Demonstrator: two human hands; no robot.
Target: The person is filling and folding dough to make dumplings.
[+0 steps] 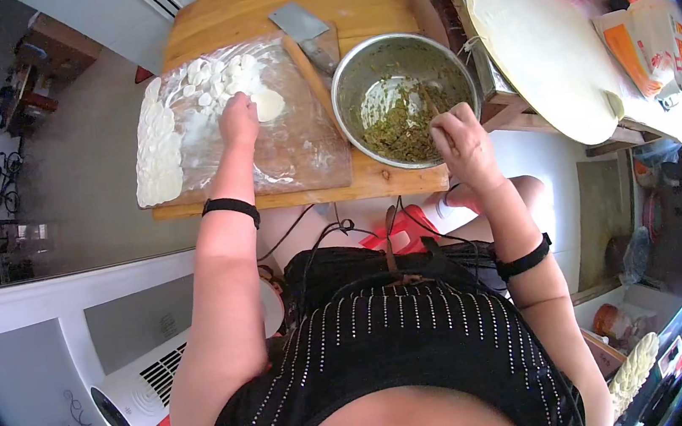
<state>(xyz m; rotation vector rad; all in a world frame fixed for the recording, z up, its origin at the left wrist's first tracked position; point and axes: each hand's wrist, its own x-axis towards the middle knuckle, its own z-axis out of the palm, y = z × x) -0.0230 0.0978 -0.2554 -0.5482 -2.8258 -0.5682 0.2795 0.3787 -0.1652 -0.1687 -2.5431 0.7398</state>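
My left hand is over the floured wooden board, its fingertips at the edge of a round dough wrapper; whether they pinch it is unclear. Small floured dough pieces lie just beyond it, and overlapping flat dough wrappers line the board's left side. My right hand grips a thin utensil at the right rim of a steel bowl. Inside the bowl is a chopped green-brown filling. A wooden rolling pin lies slanted between the dough pieces and the bowl.
A cleaver lies at the board's far right corner on the wooden table. Right of the bowl, a large pale round board rests on a side table, beside plastic bags. A red bag or container is below the table's near edge.
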